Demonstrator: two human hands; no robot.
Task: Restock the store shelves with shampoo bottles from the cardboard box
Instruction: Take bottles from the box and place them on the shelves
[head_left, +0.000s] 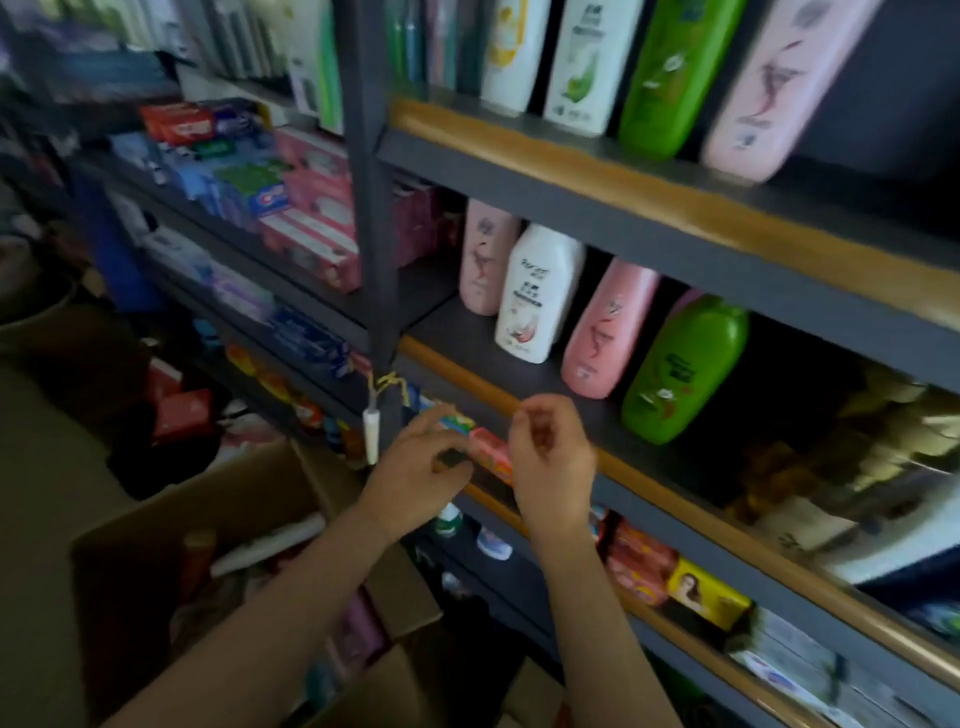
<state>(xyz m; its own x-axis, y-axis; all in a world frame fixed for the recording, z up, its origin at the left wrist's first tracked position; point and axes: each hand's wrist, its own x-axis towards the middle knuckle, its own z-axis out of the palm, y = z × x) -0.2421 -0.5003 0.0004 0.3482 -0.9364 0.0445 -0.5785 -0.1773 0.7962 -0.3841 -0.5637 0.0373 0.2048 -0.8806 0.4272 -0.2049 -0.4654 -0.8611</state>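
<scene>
On the middle shelf (519, 405) stand a pale pink bottle (485, 257), a white bottle (537, 293), a pink bottle (605, 327) and a green bottle (680, 369). The shelf above (571, 161) carries white, green and pink bottles. My left hand (415, 470) and my right hand (550, 457) hover below the middle shelf's front edge, fingers loosely curled, holding nothing that I can make out. The open cardboard box (156, 525) sits at the lower left with several bottles lying inside; the view is blurred.
Toothpaste cartons (306, 208) fill the shelves on the left. Soap packs (670, 582) line the lower shelf on the right. A dark upright post (374, 234) divides the shelving, with a white tag (371, 431) hanging from it. Red packs (182, 410) lie on the floor.
</scene>
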